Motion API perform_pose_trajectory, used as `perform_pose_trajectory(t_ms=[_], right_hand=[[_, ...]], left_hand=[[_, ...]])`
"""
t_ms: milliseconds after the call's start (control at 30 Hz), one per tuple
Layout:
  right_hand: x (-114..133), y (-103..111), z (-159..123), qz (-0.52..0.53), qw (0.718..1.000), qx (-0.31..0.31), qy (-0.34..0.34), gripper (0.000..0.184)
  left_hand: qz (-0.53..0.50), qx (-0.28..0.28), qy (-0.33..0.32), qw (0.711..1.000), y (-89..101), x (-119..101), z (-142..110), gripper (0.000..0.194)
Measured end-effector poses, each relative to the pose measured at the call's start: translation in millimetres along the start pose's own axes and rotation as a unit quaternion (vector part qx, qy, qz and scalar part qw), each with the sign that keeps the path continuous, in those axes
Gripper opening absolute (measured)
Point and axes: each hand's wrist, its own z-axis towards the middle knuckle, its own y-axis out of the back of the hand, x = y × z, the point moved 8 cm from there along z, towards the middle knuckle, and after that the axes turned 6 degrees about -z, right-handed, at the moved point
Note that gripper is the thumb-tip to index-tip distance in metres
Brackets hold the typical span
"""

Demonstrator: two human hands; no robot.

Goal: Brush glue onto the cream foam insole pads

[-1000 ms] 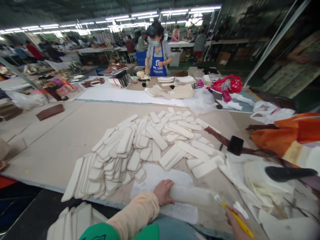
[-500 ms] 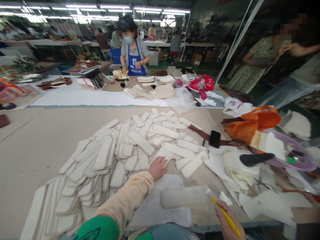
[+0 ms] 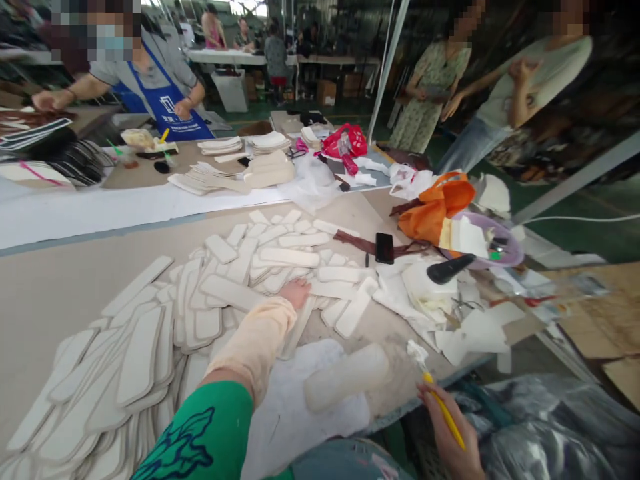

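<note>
My left hand (image 3: pixel 296 292) lies on the heap of off-white strips (image 3: pixel 233 291), its fingers stretched over their near right edge. One strip (image 3: pixel 299 331) shows just below that hand. In my right hand (image 3: pixel 447 427), at the table's front edge, is a brush (image 3: pixel 449 412) with a yellow handle. Its tip points away from me and meets a small white lump (image 3: pixel 416 351); the bristles cannot be made out clearly. Between the hands, a damp-looking, translucent strip (image 3: pixel 347 378) rests partly on a white sheet (image 3: pixel 270 413).
Right of the heap lie a black phone (image 3: pixel 385 248), white scraps (image 3: pixel 480 333), a black-handled tool (image 3: pixel 451 269), an orange bag (image 3: pixel 437 210) and a purple basin (image 3: pixel 515 250). Across the table stands a person in a blue apron (image 3: pixel 173 100). Clear plastic bags (image 3: pixel 555 427) are low at right.
The view has swung right. My left hand has slid farther up over the strips. My right hand has drawn the brush off the translucent strip to the white lump.
</note>
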Motion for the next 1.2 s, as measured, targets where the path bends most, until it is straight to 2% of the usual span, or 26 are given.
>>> perform_pose_trajectory(t_ms=[67,133,200,267,367,433,567,667,733,800,867,933,967,1000,1033,1100,1200], right_hand=[[-1.0,-2.0,3.0,0.005,1.0,0.021,-0.014,0.029],[1.4,-2.1,8.8,0.025,0.999,0.024,-0.019,0.029],[5.5,-0.7,16.9,0.054,0.998,0.011,-0.02,0.03],[10.9,0.2,26.2,0.078,0.997,-0.006,-0.02,0.029],[21.5,-1.0,40.1,0.132,0.991,-0.018,-0.007,0.028],[25.9,-6.3,47.6,0.187,0.982,0.003,-0.011,0.031],[25.0,-21.7,52.2,0.242,0.965,0.092,-0.036,0.038],[16.7,-29.4,44.7,0.236,0.957,0.159,-0.048,0.04],[5.0,-28.9,37.5,0.206,0.961,0.172,-0.063,0.039],[-8.3,-25.2,30.9,0.168,0.969,0.165,-0.077,0.038],[-18.0,-24.0,25.7,0.142,0.973,0.166,-0.076,0.038],[-21.8,-25.8,23.3,0.126,0.975,0.173,-0.057,0.038],[-21.9,-27.1,23.6,0.119,0.977,0.173,-0.045,0.038],[-20.9,-28.9,24.8,0.111,0.978,0.172,-0.033,0.037],[-18.9,-31.5,26.8,0.103,0.979,0.172,-0.02,0.036],[-12.1,-39.7,32.4,0.085,0.98,0.182,0.009,0.035],[-0.1,-53.4,43.7,0.045,0.978,0.194,0.058,0.031]], left_hand=[[0.004,-0.008,-0.003,1.0,10.6,0.8,-3.1,0.016],[0.008,-0.021,-0.004,1.0,22.8,-3.2,-11.7,0.025],[0.001,-0.043,-0.006,0.999,33.2,-13.1,-27.4,0.034],[-0.024,-0.048,-0.016,0.998,35.3,-29.8,-51.0,0.038],[-0.103,0.014,-0.055,0.993,16.8,-69.0,-98.4,0.04],[-0.168,0.069,-0.079,0.98,-1.6,-100.5,-133.5,0.039],[-0.277,0.119,-0.091,0.949,-28.9,-153.7,-186.2,0.037],[-0.327,0.144,-0.06,0.932,-47.9,-172.4,-204.3,0.036],[-0.364,0.148,-0.01,0.919,-61.0,-172.2,-211.8,0.031],[-0.438,0.141,0.063,0.886,-75.9,-164.9,-222.4,0.024],[-0.545,0.137,0.155,0.812,-96.2,-155.1,-240.1,0.031],[-0.638,0.132,0.24,0.719,-118.2,-147.6,-261.7,0.044],[-0.667,0.118,0.275,0.682,-127.0,-143.4,-271.2,0.047],[-0.683,0.093,0.304,0.658,-133.2,-137.6,-278.5,0.048],[-0.688,0.055,0.327,0.646,-136.6,-130.0,-283.3,0.046],[-0.665,-0.035,0.371,0.648,-137.2,-111.0,-287.0,0.04],[-0.572,-0.124,0.428,0.688,-131.0,-85.4,-280.8,0.031]])
